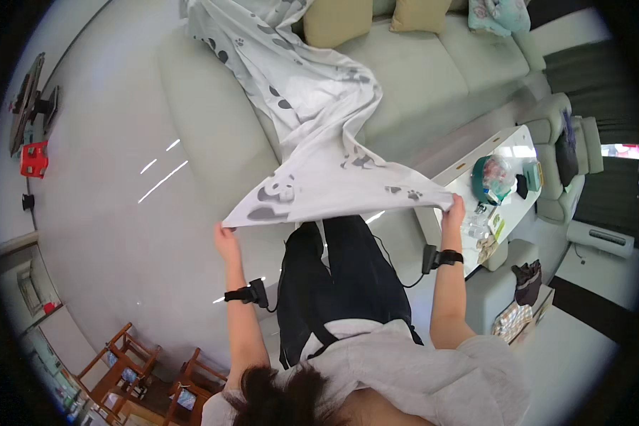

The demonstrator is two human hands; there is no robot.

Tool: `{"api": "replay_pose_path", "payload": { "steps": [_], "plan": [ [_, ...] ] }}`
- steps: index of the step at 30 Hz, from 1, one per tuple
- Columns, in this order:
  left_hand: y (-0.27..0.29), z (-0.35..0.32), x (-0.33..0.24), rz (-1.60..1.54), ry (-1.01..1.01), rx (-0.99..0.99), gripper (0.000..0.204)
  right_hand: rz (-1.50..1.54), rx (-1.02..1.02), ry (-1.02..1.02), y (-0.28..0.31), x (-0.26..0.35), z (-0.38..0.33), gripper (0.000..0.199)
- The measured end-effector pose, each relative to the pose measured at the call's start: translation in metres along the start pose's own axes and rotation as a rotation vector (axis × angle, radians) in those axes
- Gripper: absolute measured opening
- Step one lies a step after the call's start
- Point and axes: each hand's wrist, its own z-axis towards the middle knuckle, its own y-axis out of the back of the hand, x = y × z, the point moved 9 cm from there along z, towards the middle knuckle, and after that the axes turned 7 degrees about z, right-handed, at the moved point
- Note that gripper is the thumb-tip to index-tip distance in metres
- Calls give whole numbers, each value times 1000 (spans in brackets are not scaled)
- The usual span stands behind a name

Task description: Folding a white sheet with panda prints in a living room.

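In the head view, the left fingers pinch one end of the near edge of a big white cloth. The right fingers pinch the other end. The edge goes almost straight from one hand to the other. The cloth has gray pandas and paw prints on it. Past the fingers, it gets narrow and bunchy, then runs up and lies over the pale sofa. Two tan cushions sit on the sofa, far ahead of the fingers.

A white tabletop is to the right of the right fingers. A round teal basket full of things stands on it, near those fingers in the view. Far to the left of the left fingers is a red stool. Wooden chairs are behind the left fingers, off to the left.
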Motion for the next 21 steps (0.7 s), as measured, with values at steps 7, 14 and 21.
{"api": "replay_pose_path", "payload": {
  "steps": [7,14,21],
  "plan": [
    [87,-46,-26,-508,49,-102,31,-820,372,181,-63,42,-29,16],
    [259,-118,-38,-291,40,-1018,27,-1343,1238,-533,-94,11,-191,36],
    [249,-231,-178,-691,173,-1268,23,-1301,1585,-122,-38,85,-166,53]
  ]
}}
